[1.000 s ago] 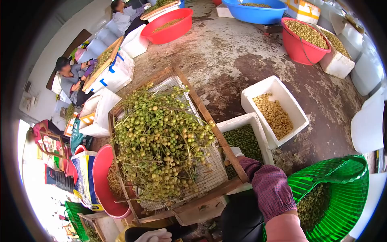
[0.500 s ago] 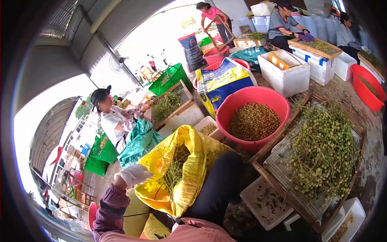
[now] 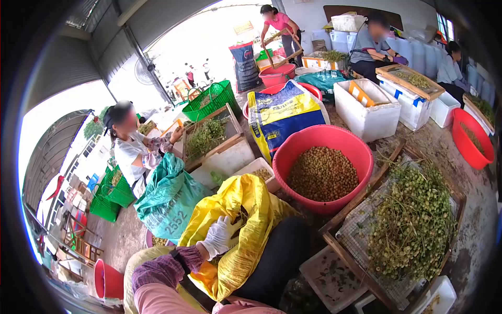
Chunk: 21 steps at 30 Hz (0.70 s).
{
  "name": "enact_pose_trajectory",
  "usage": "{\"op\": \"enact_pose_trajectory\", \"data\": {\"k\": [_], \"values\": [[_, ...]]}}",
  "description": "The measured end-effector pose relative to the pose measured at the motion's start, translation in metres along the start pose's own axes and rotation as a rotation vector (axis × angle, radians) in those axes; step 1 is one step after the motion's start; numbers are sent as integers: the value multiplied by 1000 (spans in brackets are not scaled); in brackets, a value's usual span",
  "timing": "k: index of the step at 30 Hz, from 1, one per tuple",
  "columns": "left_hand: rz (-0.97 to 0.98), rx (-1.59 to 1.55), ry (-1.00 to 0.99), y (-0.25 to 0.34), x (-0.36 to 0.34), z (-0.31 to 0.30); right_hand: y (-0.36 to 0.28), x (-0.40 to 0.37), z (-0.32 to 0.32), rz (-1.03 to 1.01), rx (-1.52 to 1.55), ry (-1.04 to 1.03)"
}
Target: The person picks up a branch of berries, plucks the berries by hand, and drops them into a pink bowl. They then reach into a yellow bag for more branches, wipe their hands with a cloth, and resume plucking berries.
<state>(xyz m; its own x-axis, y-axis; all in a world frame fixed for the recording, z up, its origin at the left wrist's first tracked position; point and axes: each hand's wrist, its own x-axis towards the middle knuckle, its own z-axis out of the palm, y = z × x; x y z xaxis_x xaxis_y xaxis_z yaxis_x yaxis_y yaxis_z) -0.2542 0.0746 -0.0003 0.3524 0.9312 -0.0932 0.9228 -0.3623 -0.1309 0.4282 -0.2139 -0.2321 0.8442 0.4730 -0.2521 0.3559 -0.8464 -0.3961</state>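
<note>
Left hand (image 3: 217,238) has shifted rightward onto the yellow sack (image 3: 253,196) at the lap, gloved fingers loosely spread at its mouth, gripping nothing; stems (image 3: 240,215) lie just up-right, inside. Right hand out of view.

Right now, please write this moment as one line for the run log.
left hand: gloved, on mouth of yellow sack | right hand: out of view | beside: red tub of berries, mesh tray of bunches

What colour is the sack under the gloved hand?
Yellow. The sack shows best in the head view.
</note>
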Motion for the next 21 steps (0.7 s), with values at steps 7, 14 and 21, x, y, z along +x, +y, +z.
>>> {"op": "enact_pose_trajectory", "data": {"k": [7,14,21], "values": [[-316,-818,-58,-158,21,-58,-5,-7,-43,81,135,161],[-301,-30,-198,-197,16,-75,6,-24,-96,176,548,426],[-225,-860,-318,-89,9,-131,18,-58,-174,175,1040,720]]}}
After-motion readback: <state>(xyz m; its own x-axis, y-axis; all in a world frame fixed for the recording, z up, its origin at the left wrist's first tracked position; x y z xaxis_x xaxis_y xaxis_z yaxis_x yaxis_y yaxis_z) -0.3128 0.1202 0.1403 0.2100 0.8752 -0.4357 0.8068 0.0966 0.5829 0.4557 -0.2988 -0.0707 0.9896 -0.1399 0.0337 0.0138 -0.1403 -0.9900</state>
